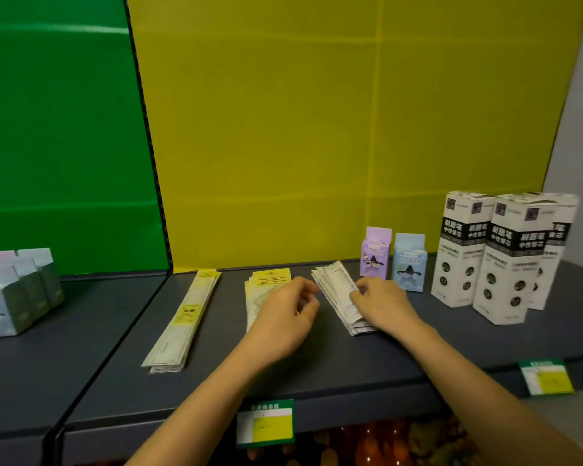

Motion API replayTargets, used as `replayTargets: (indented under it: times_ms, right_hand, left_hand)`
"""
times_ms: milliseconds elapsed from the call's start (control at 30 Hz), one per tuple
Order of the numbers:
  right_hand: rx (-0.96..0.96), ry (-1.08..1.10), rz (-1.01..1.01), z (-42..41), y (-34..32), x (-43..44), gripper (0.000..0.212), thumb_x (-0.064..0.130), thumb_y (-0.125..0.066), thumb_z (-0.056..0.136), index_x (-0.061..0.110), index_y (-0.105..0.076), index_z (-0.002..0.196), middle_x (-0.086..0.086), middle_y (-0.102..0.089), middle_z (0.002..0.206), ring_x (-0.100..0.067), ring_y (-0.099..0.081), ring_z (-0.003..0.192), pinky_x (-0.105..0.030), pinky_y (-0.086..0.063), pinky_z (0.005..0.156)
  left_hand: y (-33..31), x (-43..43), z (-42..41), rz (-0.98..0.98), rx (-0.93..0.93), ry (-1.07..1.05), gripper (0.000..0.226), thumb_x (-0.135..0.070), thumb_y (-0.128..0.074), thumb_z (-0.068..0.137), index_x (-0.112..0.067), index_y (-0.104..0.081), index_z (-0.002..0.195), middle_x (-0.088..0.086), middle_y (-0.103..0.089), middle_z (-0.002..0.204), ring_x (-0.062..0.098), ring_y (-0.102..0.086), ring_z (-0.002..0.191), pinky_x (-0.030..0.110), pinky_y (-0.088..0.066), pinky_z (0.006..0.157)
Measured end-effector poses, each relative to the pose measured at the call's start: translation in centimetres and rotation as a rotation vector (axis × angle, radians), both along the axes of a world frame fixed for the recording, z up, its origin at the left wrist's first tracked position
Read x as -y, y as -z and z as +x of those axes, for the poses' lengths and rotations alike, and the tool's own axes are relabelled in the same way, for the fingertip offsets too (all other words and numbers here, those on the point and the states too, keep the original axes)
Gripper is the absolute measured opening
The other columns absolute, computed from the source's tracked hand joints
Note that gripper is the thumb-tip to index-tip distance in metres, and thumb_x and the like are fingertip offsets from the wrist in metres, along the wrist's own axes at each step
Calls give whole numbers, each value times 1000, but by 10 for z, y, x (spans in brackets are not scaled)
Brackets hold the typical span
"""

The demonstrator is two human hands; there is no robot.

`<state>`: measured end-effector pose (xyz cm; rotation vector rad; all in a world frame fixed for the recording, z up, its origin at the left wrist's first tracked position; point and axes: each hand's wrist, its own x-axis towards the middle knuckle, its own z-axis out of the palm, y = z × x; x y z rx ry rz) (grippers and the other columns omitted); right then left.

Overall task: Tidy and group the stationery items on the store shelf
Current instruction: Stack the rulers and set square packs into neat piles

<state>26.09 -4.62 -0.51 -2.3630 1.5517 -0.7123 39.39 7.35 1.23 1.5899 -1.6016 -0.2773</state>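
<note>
From the head camera, the right hand [382,306] lies palm-down on a fanned stack of white ruler packs [339,297] near the middle of the dark grey shelf [317,364]; its fingertips press the stack's right edge, fingers bent over the packs rather than clenched around them. The left hand [288,314] rests on a second stack, the yellow-headed packs [266,287], with thumb and fingers loosely curled; whether it pinches a pack cannot be told. The two hands are near each other, a strip of bare shelf between them.

Further left lies a third stack of long narrow packs [182,322], apart from both hands. Behind the right hand stand a purple box [376,252] and a blue box [409,262], side by side, then tall white refill boxes [498,253] upright at the right. Green-sided boxes [17,290] sit on the neighbouring shelf at far left. A yellow back panel [317,129] and a green one [54,129] rise behind; price tags [266,422] hang on the front lip.

The white packs run from back-left to front-right; the long narrow packs slant the opposite way
</note>
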Motion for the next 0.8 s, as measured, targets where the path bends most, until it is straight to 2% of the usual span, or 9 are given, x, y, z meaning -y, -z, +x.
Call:
replayTargets:
  times_ms: [100,200,300,367,500,600,667,733,800]
  right_hand:
    - [-42,-27,-23,-11,-6,4,35,31,-44,90,8,-70,95,-15,-69,102,-33,-60,93,-41,-50,78]
    - [-45,-74,47,-22,-10,12,37,31,-45,92,4,-68,101,-17,-68,108,-32,-60,99,-40,-48,84]
    - [-36,-180,182,-28,-13,13,37,33,-47,93,6,-65,111,-14,-65,120,-28,-56,112,-37,-44,95]
    - [34,-235,271,-30,-13,13,36,29,-47,94,6,-65,113,-14,-64,120,-27,-56,113,-37,-42,96]
    - [266,-289,472,-29,-10,15,29,19,-43,92,6,-67,83,-19,-69,102,-17,-57,84,-32,-42,78]
    - [557,-304,652,-28,-9,16,26,13,-41,94,7,-63,80,-8,-67,87,-12,-56,80,-28,-41,88]
    - [727,-325,792,-27,-8,13,20,12,-38,97,8,-57,95,-2,-62,90,-10,-56,85,-27,-41,94]
    - [807,-372,880,-25,-3,10,25,14,-36,99,6,-51,117,-4,-59,110,-12,-58,93,-24,-44,92]
    - [806,-388,899,-20,2,6,38,18,-35,99,0,-45,131,-7,-54,131,-15,-56,114,-29,-42,102]
  left_hand:
    - [2,23,-19,130,-104,4,33,-15,-45,94,-8,-44,127,2,-53,115,11,-51,97,16,-39,81]
    - [5,42,-33,272,-219,-3,46,-17,-43,95,-10,-30,138,6,-45,141,20,-46,126,27,-35,105]
    - [12,57,-39,371,-269,-58,46,-13,-42,92,-8,-31,136,10,-46,140,24,-48,124,29,-38,100]
    - [16,62,-43,421,-317,-74,51,-13,-45,88,-8,-32,137,11,-45,141,25,-47,126,33,-38,106]
    - [25,69,-52,434,-385,-66,74,-28,-48,71,-8,-30,139,11,-37,145,25,-42,129,38,-33,111]
    - [22,69,-61,409,-496,-78,62,-16,-44,91,-10,-15,145,2,-20,151,22,-29,138,30,-26,112]
    - [24,74,-60,381,-595,-80,61,-13,-39,95,-12,-8,148,0,-12,154,19,-23,142,24,-27,107]
    - [23,73,-63,364,-677,-72,62,-14,-39,96,-12,-5,148,1,-11,157,18,-23,142,23,-28,104]
    - [25,72,-66,361,-715,-67,65,-18,-40,96,-14,-2,148,1,-7,158,18,-18,144,28,-21,112]
